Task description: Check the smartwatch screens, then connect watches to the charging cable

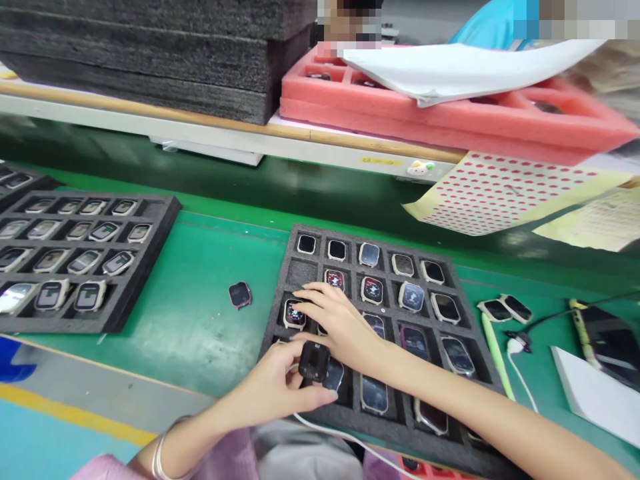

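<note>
My left hand [280, 380] is closed round a small black square device [314, 361], above the near left part of a dark foam tray [293, 275]. A white cable [345, 433] runs from beside this hand toward the bottom edge. My right hand [340, 327] reaches over the same tray from the right, fingers stretched out and apart. Its fingertips are at a lit smartwatch [294, 315] in the left column; whether they press on it I cannot tell. Several watch faces without straps sit in the tray's pockets, among them a lit one [372, 291]. My hands hide some pockets.
A lone watch [241, 295] lies on the green mat [210, 267]. Another watch-filled foam tray [115, 313] is at left. To the right are two watches [506, 309], a green pen-like stick [497, 357], a cable connector [517, 342] and a phone [613, 337]. Red foam [425, 120] rests on the shelf.
</note>
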The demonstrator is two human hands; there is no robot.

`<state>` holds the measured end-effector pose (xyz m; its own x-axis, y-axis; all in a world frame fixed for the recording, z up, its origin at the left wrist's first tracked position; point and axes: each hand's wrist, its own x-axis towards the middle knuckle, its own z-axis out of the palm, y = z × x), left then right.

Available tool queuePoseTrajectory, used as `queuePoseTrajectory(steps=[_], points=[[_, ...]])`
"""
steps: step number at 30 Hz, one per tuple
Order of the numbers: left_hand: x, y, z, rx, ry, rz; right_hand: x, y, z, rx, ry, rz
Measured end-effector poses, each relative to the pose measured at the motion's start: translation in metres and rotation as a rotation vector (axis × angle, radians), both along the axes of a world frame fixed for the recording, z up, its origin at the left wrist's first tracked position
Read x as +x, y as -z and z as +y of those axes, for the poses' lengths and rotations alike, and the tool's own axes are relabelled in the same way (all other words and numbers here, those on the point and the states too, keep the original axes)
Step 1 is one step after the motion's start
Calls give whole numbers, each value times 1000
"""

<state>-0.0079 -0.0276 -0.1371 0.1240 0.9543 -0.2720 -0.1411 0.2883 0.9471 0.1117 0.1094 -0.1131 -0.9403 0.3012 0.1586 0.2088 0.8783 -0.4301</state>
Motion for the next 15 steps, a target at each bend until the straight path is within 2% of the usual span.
queuePoseTrajectory(steps=[5,9,12,15], points=[[1,0,2,27,-31,-42,21,-20,0,226,35,-230],[7,-4,9,25,-87,-128,25,-18,-3,294,48,-325],[12,-6,13,-8,-102,-199,28,-11,2,244,79,-303],[15,-4,14,-60,-70,-217,38,-12,13,82,125,-154]])
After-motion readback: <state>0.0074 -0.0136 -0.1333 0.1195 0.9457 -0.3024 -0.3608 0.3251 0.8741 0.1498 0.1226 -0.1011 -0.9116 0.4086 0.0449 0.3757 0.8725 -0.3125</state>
